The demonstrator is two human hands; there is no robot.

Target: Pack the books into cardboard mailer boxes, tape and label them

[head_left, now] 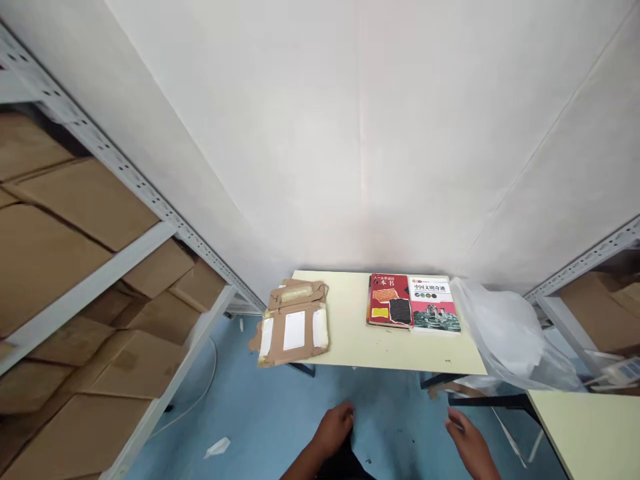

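Note:
My left hand (334, 430) hangs low over the floor in front of the table, its fingers curled in and nothing visible in them. My right hand (469, 441) is farther right, also below the table edge, with thumb and fingers loosely apart and holding nothing. Neither touches the pale yellow table (345, 333). On its right half lie a red book (389, 300), which seems to have another beneath it, and a white-and-pink book (434, 305) beside it. A flattened cardboard box (295, 327) with white labels and tape overhangs the table's left front edge.
Metal shelving (120, 263) filled with brown cartons (145, 367) stands at left. Clear plastic wrap (505, 327) bulges beside the table's right end. A second table (590, 433) is at lower right, near another shelf (570, 327). A paper scrap (217, 447) lies on the blue floor.

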